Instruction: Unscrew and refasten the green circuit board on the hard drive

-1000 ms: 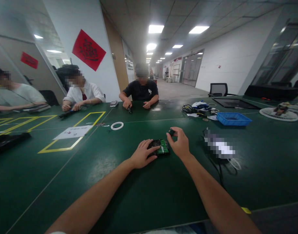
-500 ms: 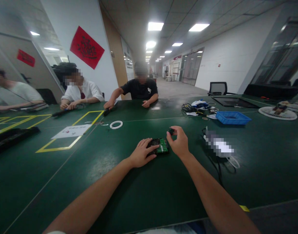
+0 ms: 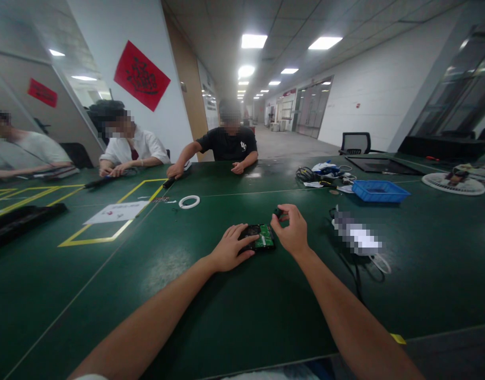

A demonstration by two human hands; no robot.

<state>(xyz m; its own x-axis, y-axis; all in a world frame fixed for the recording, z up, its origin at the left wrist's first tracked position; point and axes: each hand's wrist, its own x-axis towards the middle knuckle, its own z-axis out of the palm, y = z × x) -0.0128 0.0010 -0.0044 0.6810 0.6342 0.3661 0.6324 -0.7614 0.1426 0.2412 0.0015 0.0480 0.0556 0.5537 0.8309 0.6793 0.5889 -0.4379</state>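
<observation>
A black device with a green circuit board point(image 3: 265, 237) lies flat on the green table point(image 3: 242, 322). My left hand point(image 3: 231, 249) rests on its left part, fingers spread, the index finger reaching across the board. Just right of the device, my right hand point(image 3: 292, 228) is raised a little with thumb and fingers curled together. Between those fingertips sits a small dark object point(image 3: 278, 212), too small to name.
A blue tray point(image 3: 380, 192), tangled cables point(image 3: 306, 175) and a round white fan grille point(image 3: 453, 182) lie to the right. A cabled item point(image 3: 355, 235) is near my right forearm. Beyond are a white ring point(image 3: 189, 202), paper point(image 3: 116, 212) and several seated people.
My hands and the device have barely moved. Across the table, a person's hand holding a dark item has shifted slightly left.
</observation>
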